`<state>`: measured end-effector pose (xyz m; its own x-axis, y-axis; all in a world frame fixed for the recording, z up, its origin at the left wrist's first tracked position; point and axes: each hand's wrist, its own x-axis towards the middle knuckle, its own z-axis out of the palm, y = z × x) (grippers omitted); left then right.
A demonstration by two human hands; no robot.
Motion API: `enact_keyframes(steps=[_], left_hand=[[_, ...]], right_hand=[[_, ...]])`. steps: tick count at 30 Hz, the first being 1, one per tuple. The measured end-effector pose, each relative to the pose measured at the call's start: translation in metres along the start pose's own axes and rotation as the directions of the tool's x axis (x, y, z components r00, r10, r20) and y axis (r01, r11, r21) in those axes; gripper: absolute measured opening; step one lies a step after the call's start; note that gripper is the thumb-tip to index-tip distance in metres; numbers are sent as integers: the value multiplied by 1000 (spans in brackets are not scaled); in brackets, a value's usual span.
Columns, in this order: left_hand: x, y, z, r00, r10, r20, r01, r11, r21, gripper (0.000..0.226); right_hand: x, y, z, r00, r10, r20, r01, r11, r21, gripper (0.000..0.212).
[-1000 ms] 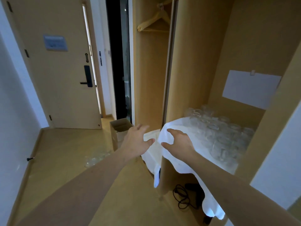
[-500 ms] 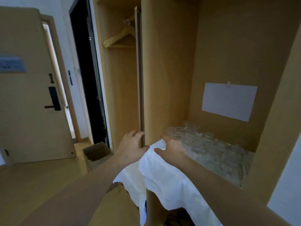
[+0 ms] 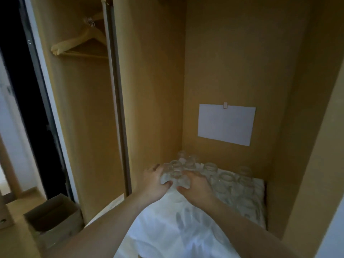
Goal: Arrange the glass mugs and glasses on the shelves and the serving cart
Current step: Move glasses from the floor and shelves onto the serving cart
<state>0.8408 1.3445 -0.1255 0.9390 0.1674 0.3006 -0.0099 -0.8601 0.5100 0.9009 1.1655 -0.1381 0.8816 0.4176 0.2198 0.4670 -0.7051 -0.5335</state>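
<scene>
Both grips curled round one clear glass (image 3: 174, 176) at front left of cluster: left hand (image 3: 154, 183) on its left side, right hand (image 3: 195, 187) on its right, thumbs nearly meeting in front. Glass itself mostly covered by fingers, blurred. Other glasses (image 3: 226, 180) standing on white cloth (image 3: 163, 226) over wardrobe shelf; transparent, overlapping, impossible to count exactly. White paper sheet (image 3: 226, 124) clipped to back panel. One wooden hanger (image 3: 81, 41) in left compartment. Cardboard box (image 3: 54, 218) on floor, open, contents unseen.
</scene>
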Motion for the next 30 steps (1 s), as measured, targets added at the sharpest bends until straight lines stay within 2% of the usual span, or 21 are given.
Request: enact_keyframes(steps=[6,10,14,20,30], left_hand=[[58,-22,7,991,109,80,-112,993,34,55],[93,-34,6,977,173,121,-177,984,16,74],[117,-42,4,961,231,155,-231,973,-17,76],[149,-53,13,936,271,225,-264,963,-63,74],[207,-54,50,920,256,297,-236,966,-101,62]], right_hand=[[25,-1,3,991,119,-58,-120,993,-21,40],[42,-5,3,972,210,-109,-217,974,-59,55],[55,-7,7,945,295,-144,-308,948,-78,62],[67,-4,10,905,380,-189,-402,910,-99,69],[110,26,13,880,429,-204,-452,888,-80,67]])
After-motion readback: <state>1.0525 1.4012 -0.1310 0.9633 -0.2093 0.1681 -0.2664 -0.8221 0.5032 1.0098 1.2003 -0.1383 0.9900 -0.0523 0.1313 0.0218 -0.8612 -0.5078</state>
